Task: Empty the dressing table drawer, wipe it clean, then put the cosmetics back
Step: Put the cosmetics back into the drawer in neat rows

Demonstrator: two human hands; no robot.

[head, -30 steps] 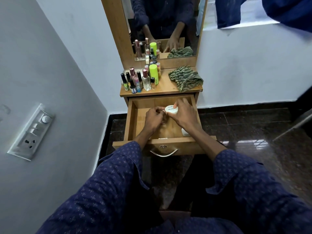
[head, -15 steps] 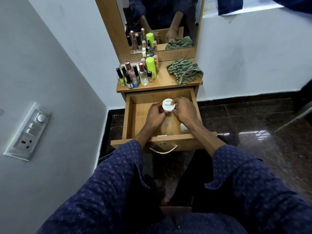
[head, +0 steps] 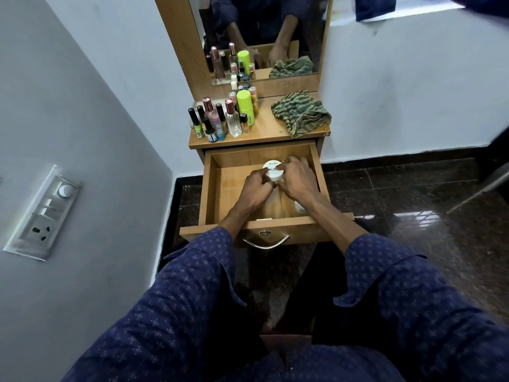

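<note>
Both hands are over the open drawer [head: 210, 188]: left hand [head: 257, 186] and right hand [head: 297, 179] grip a white round jar [head: 272, 170] between curled fingers. Nail polish and perfume bottles [head: 223, 117] crowd the tabletop [head: 264, 128], beside a striped green cloth [head: 301, 113].

Open drawer [head: 210, 186] bare along its left side, bottles [head: 223, 117] crowding tabletop left, cloth [head: 301, 113] right, clear wood between

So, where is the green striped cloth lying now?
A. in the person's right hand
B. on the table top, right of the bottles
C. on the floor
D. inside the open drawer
B: the cloth lies bunched on the table top, right of the bottles.
</note>
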